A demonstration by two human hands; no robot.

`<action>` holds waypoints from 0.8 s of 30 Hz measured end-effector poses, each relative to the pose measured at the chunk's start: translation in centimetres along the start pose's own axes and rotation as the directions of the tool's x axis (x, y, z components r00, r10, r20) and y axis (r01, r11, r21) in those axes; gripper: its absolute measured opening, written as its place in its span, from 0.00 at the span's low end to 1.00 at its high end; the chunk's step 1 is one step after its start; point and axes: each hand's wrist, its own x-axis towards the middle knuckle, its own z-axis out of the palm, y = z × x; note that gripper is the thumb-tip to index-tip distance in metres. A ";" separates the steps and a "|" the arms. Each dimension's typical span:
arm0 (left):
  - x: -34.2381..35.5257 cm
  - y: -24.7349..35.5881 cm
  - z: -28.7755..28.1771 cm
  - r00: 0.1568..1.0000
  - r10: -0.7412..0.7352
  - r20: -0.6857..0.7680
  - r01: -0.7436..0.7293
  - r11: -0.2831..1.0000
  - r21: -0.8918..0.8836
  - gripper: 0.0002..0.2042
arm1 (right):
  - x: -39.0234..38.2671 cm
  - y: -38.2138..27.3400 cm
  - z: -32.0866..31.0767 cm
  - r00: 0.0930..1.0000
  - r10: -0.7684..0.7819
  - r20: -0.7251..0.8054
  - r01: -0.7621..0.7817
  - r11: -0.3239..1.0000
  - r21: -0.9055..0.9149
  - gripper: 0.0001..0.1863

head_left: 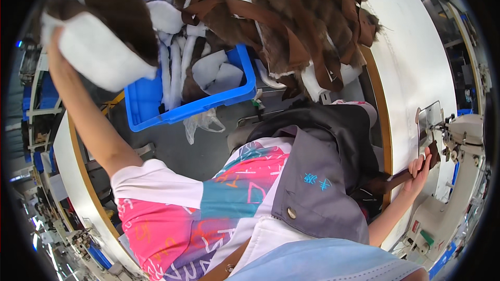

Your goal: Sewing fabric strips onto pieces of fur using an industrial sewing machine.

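Note:
At upper left my left hand (pixel 56 44) is raised, fingers closed on a piece of dark brown fur (pixel 117 13) backed with white padded material (pixel 99 52), partly hiding my fingers. At the right my right hand (pixel 416 171) grips a narrow brown fabric strip (pixel 393 181), beside the needle area of a white sewing machine (pixel 466 138) and its metal plate (pixel 430 114). The strip trails left toward my lap.
A blue plastic bin (pixel 190 112) holds white and brown offcuts, with a clear bag (pixel 200 125) below it. Brown fur pieces with ribbons (pixel 291 26) are heaped beside it. A white worktable (pixel 401 57) runs along the right; another table edge (pixel 73 161) curves at left.

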 end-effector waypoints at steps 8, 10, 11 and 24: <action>-9.2 -1.1 14.0 0.898 0.305 0.318 -0.364 0.920 0.144 0.16 | -0.6 -0.2 0.2 1.000 0.000 0.000 0.000 0.999 -0.048 0.18; -11.5 -2.2 20.0 0.826 0.371 0.424 -0.452 0.886 0.104 0.15 | -0.7 -0.4 0.6 0.999 0.013 -0.050 -0.017 0.997 -0.078 0.19; -13.1 -2.4 23.1 0.780 0.404 0.478 -0.494 0.866 0.074 0.15 | -0.7 -0.3 0.5 0.998 0.009 -0.061 -0.015 0.995 -0.095 0.19; -39.0 -7.4 46.9 -0.178 0.782 0.597 -0.686 0.337 -0.645 0.17 | -2.5 -1.0 3.4 1.000 -0.026 0.009 0.026 1.000 -0.010 0.17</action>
